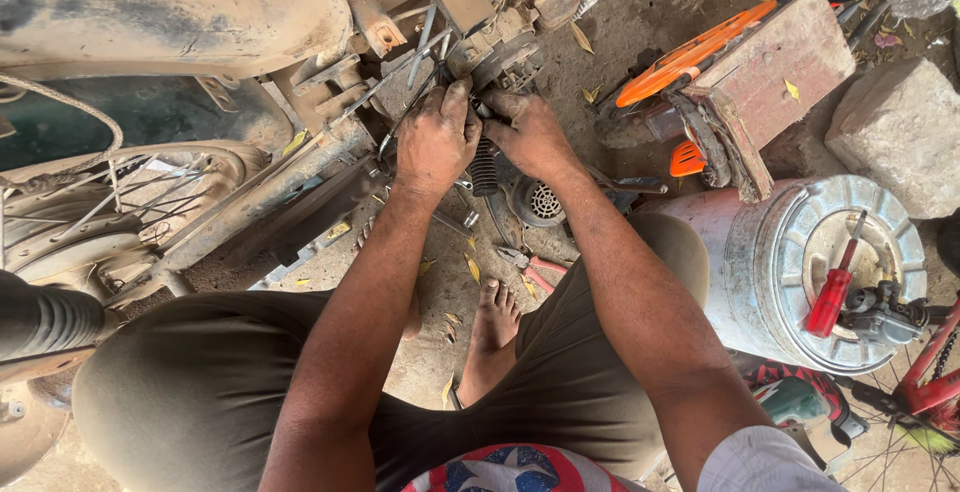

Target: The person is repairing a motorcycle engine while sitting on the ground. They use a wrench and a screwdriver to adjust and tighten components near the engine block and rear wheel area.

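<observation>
My left hand (434, 140) and my right hand (530, 135) are side by side at the underside of a dusty motorcycle (300, 82), both gripping parts near the engine block (495, 52). The left hand is closed around thin metal cables (405, 102). The right hand's fingers press on a small part next to a black ribbed rubber boot (483, 167); what it grips is hidden. The spoked rear wheel (90, 202) lies at the left. I am squatting, with my bare foot (492, 327) on the dirt ground.
A metal drum (770, 262) lies at the right, with a red-handled screwdriver (832, 292) and a small metal part (880, 312) on its end. Pliers with red handles (530, 267) lie on the ground. A wooden block (770, 62), orange plastic panel (690, 52) and stone (895, 127) sit beyond.
</observation>
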